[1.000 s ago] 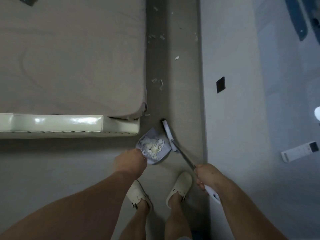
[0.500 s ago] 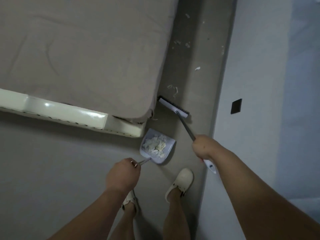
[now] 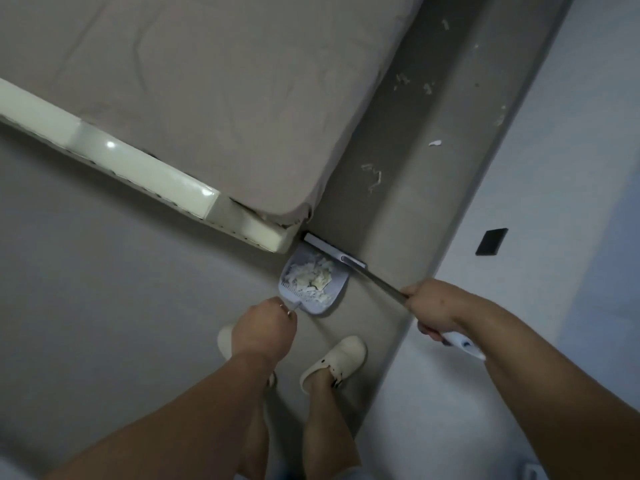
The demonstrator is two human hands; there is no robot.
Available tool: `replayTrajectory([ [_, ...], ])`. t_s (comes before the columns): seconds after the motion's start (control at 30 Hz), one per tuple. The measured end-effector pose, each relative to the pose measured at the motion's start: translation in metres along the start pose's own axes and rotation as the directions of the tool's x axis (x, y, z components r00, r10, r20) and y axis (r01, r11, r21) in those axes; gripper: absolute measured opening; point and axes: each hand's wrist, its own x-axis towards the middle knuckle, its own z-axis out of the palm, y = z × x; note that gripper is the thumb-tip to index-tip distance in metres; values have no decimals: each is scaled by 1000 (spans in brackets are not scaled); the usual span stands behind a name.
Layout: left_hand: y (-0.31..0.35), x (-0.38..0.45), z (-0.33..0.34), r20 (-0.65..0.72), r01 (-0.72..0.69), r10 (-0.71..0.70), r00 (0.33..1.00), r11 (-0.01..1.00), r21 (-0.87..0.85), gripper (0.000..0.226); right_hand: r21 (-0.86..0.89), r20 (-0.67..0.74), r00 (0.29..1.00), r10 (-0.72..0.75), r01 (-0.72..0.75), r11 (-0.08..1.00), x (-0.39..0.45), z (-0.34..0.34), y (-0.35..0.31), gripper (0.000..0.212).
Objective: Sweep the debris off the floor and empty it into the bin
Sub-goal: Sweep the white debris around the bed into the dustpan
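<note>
At far left, bed [image 3: 207, 98] with a tan sheet and pale glossy frame, corner ending just beside the dustpan. Left hand [image 3: 265, 327] curled round the thin dustpan handle, gripping it low. Dustpan [image 3: 311, 285] sits on the floor [image 3: 104, 271] at the bed corner, mouth facing away from the person, already holding a heap of white debris [image 3: 311, 280] — looks like light, fluffy shreds. Broom head [image 3: 334, 252] lies right at the pan's open lip, touching or nearly so. Two feet in pale clogs [image 3: 337, 358] stand just behind the pan. Right hand [image 3: 431, 308] wrapped tight round the broom's metal shaft, white grip end poking out behind the wrist. More loose scraps [image 3: 372, 176] lie up the gap between bed and wall [image 3: 554, 202], well apart from the pan. Black square on the wall at right.

Handling judgement: debris is near weightless and will blow or spill easily — keep the pan level, carry slowly. Pan is stiff plastic, light; hold at the handle as now. Broom is rigid, mid-shaft grip gives control. No bin in view.
</note>
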Motion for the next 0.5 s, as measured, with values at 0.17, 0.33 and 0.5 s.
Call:
replayTrajectory([
  [0.17, 2, 17, -9, 14, 28, -28, 1000, 1000, 3, 22, -43, -126, 992, -26, 21, 999, -13, 19, 10, 47],
  [0.33, -4, 33, -22, 26, 32, -33, 999, 998, 45, 27, 16, -9, 1000, 4, -4, 1000, 11, 31, -24, 41],
  [0.5, -1, 22, -15, 38, 1, -3, 999, 999, 48, 22, 321, 88, 995, 54, -80, 944, -5, 28, 5, 39],
])
